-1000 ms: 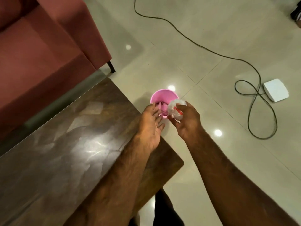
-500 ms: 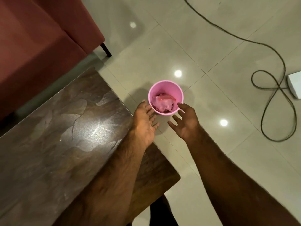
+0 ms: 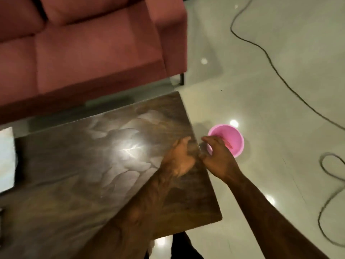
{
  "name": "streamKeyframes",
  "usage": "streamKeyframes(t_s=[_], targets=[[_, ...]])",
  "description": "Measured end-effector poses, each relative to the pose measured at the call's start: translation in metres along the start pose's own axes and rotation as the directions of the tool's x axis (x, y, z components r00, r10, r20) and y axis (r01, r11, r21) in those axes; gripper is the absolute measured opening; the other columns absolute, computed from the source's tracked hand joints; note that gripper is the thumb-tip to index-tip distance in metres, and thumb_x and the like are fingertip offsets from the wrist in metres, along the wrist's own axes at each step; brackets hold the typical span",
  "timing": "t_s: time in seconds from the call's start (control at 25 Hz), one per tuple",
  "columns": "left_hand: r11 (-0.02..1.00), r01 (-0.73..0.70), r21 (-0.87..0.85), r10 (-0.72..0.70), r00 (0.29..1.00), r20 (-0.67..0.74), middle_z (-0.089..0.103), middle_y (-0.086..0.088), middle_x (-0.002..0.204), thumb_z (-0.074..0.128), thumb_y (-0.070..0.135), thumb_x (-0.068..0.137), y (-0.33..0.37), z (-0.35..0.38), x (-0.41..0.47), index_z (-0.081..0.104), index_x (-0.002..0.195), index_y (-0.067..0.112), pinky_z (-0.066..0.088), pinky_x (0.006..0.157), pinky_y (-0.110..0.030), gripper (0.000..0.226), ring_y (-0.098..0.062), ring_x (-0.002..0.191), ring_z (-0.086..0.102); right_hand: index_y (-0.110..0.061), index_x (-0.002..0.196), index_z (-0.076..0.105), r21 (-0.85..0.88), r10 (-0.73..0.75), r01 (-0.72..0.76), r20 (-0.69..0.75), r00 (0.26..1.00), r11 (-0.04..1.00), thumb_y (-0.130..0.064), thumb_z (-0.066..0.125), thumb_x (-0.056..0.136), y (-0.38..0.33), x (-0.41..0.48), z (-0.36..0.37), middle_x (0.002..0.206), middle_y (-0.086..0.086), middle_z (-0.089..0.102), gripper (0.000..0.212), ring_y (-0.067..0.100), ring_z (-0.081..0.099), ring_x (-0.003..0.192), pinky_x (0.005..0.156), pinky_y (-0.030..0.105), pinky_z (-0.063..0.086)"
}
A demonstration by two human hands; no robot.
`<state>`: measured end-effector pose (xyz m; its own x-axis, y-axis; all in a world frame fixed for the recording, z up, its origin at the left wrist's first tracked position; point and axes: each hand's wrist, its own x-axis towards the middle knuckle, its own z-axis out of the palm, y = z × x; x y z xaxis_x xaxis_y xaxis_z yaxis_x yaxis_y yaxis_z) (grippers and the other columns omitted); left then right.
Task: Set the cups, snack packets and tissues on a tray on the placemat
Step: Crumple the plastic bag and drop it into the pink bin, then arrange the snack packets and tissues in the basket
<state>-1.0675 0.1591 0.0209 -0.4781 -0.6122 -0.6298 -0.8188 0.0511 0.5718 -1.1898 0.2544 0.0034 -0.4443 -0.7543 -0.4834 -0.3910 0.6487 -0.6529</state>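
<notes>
A pink bin (image 3: pixel 235 139) stands on the floor just off the right end of the dark wooden table (image 3: pixel 89 161); some pink and clear waste shows inside it. My right hand (image 3: pixel 217 156) hovers beside the bin's near rim, fingers apart, holding nothing. My left hand (image 3: pixel 180 158) is over the table's right edge, fingers loosely curled, nothing visible in it. No tray, cups, snack packets or tissues are in sight. A pale sheet (image 3: pixel 6 157), possibly the placemat, peeks in at the table's far left.
A pink-red sofa (image 3: pixel 89 49) runs along the far side of the table with a narrow gap between. A black cable (image 3: pixel 276 75) snakes over the glossy tiled floor to the right and loops near the right edge.
My right hand dropped the crumpled clear wrapper into the bin and opened. Both hands drew back toward the table. The view swung left, bringing the sofa and more of the table in.
</notes>
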Motion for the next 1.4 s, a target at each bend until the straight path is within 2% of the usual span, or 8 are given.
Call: streamKeyframes(t_s=[0.08,0.16,0.32,0.56,0.76,0.92,1.08,1.4], targets=[[0.999,0.028,-0.019,-0.029,0.995,-0.093,0.04,-0.003,0.154,0.063,0.028,0.083,-0.037,-0.045,-0.029,0.036,0.152,0.028,0.037,0.116,-0.037,0.074,-0.025,0.14,0.044,-0.02,0.151,0.051,-0.158,-0.091,0.108,0.116,0.989,0.982,-0.018,0.07,0.092,-0.046,-0.006,0.02,0.156,0.006,0.048,0.062,0.026,0.046,0.145,0.115,0.03,0.036],[0.996,0.08,-0.034,-0.085,0.98,-0.18,0.035,0.0,0.157,0.064,0.031,0.082,-0.085,-0.084,-0.061,0.032,0.153,0.031,0.038,0.115,-0.04,0.077,-0.025,0.142,0.04,-0.019,0.154,0.049,-0.258,-0.186,0.23,0.183,0.965,0.939,-0.022,0.074,0.091,-0.091,-0.014,0.051,0.161,0.009,0.044,0.068,0.029,0.043,0.149,0.124,0.04,0.035],[0.982,0.176,-0.073,-0.19,0.924,-0.332,0.031,0.001,0.159,0.065,0.036,0.082,-0.181,-0.15,-0.13,0.028,0.153,0.031,0.042,0.111,-0.043,0.081,-0.027,0.141,0.038,-0.03,0.157,0.044,-0.365,-0.232,0.342,0.313,0.921,0.866,-0.032,0.076,0.087,-0.183,-0.041,0.123,0.166,0.003,0.037,0.077,0.026,0.038,0.153,0.125,0.047,0.034],[0.947,0.239,-0.217,-0.315,0.827,-0.465,0.034,-0.003,0.156,0.066,0.038,0.081,-0.357,-0.226,-0.249,0.031,0.152,0.023,0.043,0.109,-0.047,0.08,-0.03,0.137,0.042,-0.033,0.157,0.042,-0.426,-0.341,0.521,0.43,0.836,0.739,-0.037,0.072,0.089,-0.318,-0.121,0.288,0.167,0.001,0.033,0.075,0.025,0.035,0.155,0.125,0.047,0.035],[0.9,0.27,-0.341,-0.423,0.73,-0.537,0.034,-0.005,0.157,0.065,0.036,0.079,-0.48,-0.275,-0.339,0.03,0.153,0.022,0.04,0.112,-0.045,0.083,-0.028,0.141,0.039,-0.033,0.155,0.044,-0.376,-0.41,0.641,0.533,0.74,0.669,-0.033,0.069,0.089,-0.404,-0.19,0.427,0.165,-0.006,0.034,0.071,0.021,0.043,0.149,0.121,0.041,0.04],[0.839,0.287,-0.462,-0.523,0.659,-0.541,0.038,-0.008,0.154,0.069,0.032,0.08,-0.556,-0.295,-0.387,0.035,0.15,0.019,0.043,0.109,-0.046,0.079,-0.03,0.138,0.043,-0.033,0.154,0.046,-0.329,-0.417,0.717,0.636,0.65,0.615,-0.032,0.07,0.09,-0.448,-0.234,0.517,0.162,-0.005,0.036,0.068,0.02,0.046,0.146,0.112,0.033,0.041],[0.776,0.297,-0.557,-0.596,0.634,-0.493,0.038,-0.009,0.153,0.071,0.03,0.081,-0.607,-0.306,-0.4,0.034,0.151,0.019,0.044,0.109,-0.047,0.08,-0.03,0.136,0.044,-0.033,0.153,0.046,-0.319,-0.372,0.738,0.705,0.604,0.595,-0.031,0.069,0.089,-0.471,-0.24,0.571,0.162,-0.004,0.037,0.068,0.02,0.049,0.143,0.112,0.037,0.044],[0.634,0.289,-0.717,-0.706,0.593,-0.386,0.046,-0.007,0.149,0.073,0.024,0.079,-0.707,-0.347,-0.387,0.041,0.148,0.017,0.042,0.112,-0.042,0.077,-0.026,0.135,0.048,-0.029,0.147,0.052,-0.274,-0.24,0.697,0.805,0.543,0.662,-0.024,0.066,0.088,-0.52,-0.208,0.671,0.153,0.004,0.046,0.061,0.025,0.049,0.142,0.119,0.041,0.042]])
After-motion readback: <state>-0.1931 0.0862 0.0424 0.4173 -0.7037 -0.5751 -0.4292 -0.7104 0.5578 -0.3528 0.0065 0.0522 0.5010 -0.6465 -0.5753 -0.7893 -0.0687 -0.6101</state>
